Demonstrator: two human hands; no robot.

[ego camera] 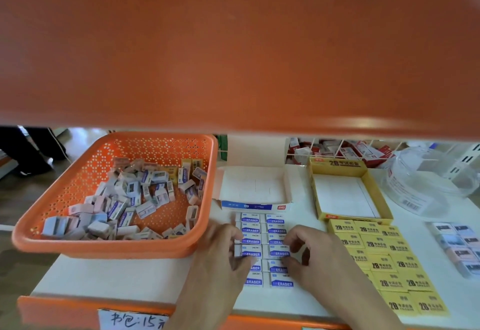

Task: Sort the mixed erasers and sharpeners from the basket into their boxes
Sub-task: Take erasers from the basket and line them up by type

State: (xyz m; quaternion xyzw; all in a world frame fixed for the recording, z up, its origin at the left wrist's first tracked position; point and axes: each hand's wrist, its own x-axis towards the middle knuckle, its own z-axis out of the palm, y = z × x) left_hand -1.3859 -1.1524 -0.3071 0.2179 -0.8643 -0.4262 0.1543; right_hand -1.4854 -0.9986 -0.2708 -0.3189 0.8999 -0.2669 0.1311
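An orange perforated basket (65, 192) at the left holds a heap of mixed erasers and sharpeners (135, 200). On the white shelf, blue-and-white erasers (275, 220) lie in two neat columns in front of an open white-and-blue box (253, 206). My left hand (223, 251) grips the left side of this block and my right hand (309, 254) grips its right side, fingers curled against the middle rows. Yellow 2B erasers (384, 264) lie in rows in front of an open yellow box (335, 216).
An orange shelf (233, 44) overhead fills the upper view. A clear plastic tub (426, 181) lies at the right, grey sharpeners (459, 246) in rows near the right edge, red-and-white packs (345, 152) in wire bins behind. A handwritten label (135, 319) hangs on the shelf's front edge.
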